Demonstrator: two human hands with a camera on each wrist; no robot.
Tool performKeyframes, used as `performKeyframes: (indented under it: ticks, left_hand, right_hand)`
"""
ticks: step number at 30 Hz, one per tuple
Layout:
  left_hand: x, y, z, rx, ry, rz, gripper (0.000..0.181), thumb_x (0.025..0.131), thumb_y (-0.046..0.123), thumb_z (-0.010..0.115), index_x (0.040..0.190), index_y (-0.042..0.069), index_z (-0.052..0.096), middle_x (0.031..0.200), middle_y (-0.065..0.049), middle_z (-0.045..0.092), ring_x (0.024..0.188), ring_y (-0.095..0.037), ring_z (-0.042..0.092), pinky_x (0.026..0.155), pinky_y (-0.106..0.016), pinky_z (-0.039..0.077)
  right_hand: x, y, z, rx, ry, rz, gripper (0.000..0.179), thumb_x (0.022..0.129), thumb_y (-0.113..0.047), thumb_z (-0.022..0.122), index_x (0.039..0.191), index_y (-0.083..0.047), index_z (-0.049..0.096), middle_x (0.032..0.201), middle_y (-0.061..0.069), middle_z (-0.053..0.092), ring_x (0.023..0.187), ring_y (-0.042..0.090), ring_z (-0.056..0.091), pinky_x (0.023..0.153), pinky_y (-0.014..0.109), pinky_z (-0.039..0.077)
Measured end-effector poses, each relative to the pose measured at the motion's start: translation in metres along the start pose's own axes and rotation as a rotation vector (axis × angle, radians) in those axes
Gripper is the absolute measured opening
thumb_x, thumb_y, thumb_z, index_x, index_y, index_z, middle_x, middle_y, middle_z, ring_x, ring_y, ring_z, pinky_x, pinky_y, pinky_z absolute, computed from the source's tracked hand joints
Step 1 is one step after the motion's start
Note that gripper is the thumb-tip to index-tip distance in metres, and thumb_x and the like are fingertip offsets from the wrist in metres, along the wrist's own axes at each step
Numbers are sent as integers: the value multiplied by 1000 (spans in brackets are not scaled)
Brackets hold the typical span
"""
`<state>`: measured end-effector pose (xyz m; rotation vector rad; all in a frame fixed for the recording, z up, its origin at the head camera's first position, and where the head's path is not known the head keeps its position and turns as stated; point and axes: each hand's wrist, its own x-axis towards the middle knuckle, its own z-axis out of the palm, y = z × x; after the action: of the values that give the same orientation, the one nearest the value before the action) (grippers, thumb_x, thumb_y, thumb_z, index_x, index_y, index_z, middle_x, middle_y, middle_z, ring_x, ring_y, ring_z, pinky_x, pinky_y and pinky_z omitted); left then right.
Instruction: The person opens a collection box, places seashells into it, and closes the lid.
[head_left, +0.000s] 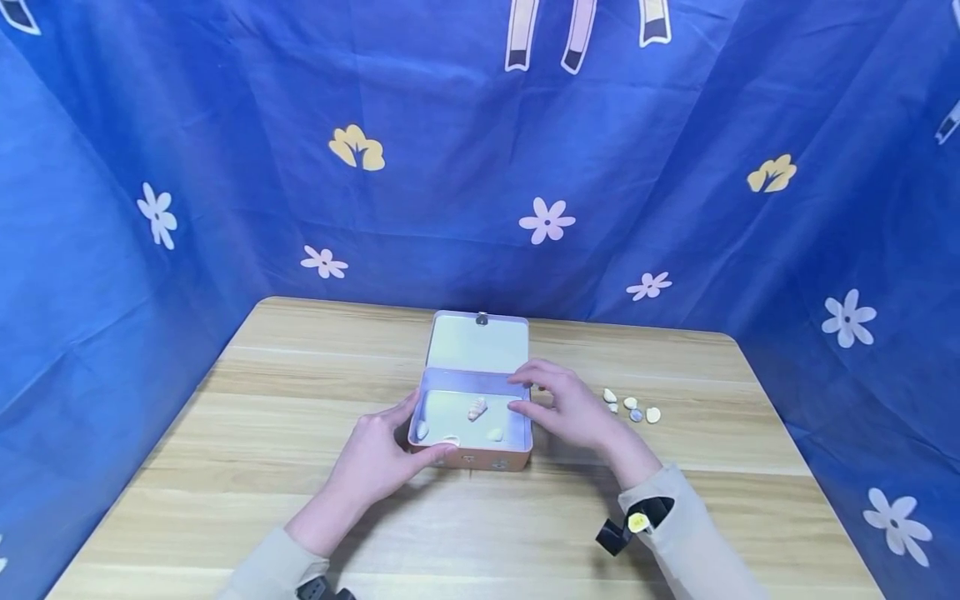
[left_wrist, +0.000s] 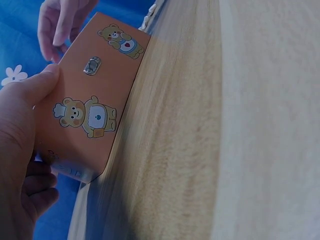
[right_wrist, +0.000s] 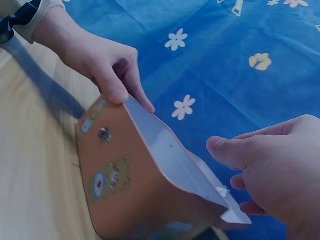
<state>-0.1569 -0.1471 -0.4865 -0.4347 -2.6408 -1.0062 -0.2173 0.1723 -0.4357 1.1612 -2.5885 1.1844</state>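
Observation:
An orange metal box (head_left: 491, 460) with bear pictures stands on the table, its lid (head_left: 478, 343) raised at the back. Inside lie a spiral seashell (head_left: 477, 408) and several smaller pale shells, one (head_left: 495, 434) near the front right. My left hand (head_left: 378, 458) grips the box at its front left corner, thumb on the front rim and fingers along the left side. Over the right rim hovers my right hand (head_left: 566, 406), thumb and fingers parted with nothing seen between them. In the right wrist view, the right hand (right_wrist: 280, 165) is beside the box opening.
Several small shells (head_left: 631, 403) lie on the wooden table (head_left: 300, 375) to the right of the box, beyond my right hand. A blue curtain (head_left: 450, 167) with flowers hangs behind the table and along both sides.

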Motion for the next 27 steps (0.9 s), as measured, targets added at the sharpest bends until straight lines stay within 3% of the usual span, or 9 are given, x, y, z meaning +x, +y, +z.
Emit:
performKeyframes:
  ticks: [6, 12, 21, 27]
  left_hand:
    - [0, -1, -1, 4, 3, 0, 108, 74, 73, 85, 146, -3, 59, 134, -24, 65, 117, -32, 69, 97, -50, 58]
    - [0, -1, -2, 7, 4, -2, 108, 75, 73, 85, 146, -3, 59, 133, -24, 65, 114, -29, 70, 96, -50, 59]
    - [0, 0, -1, 4, -4, -1, 110, 74, 76, 82, 146, -3, 58, 134, -24, 65, 88, -19, 69, 92, -47, 61]
    - [-1, 1, -2, 7, -6, -13, 111, 74, 79, 80, 147, -3, 58, 134, -24, 65, 103, -23, 72, 95, -50, 59]
  right_hand:
    - [-15, 7, -17, -38, 43, -1, 31, 98, -16, 79, 128, -14, 74, 124, -2, 69, 112, 21, 65, 94, 49, 58]
    - [-33, 16, -32, -86, 75, 24, 31, 97, -17, 80, 127, -13, 74, 123, 6, 71, 111, 19, 64, 91, 44, 58]
    - [-61, 32, -48, -113, 101, 102, 33, 95, -18, 82, 127, -12, 74, 121, -8, 69, 109, 20, 66, 94, 46, 57]
    - [-77, 42, -59, -140, 128, 120, 34, 94, -17, 84, 126, -11, 75, 122, -2, 71, 108, 20, 67, 92, 43, 57]
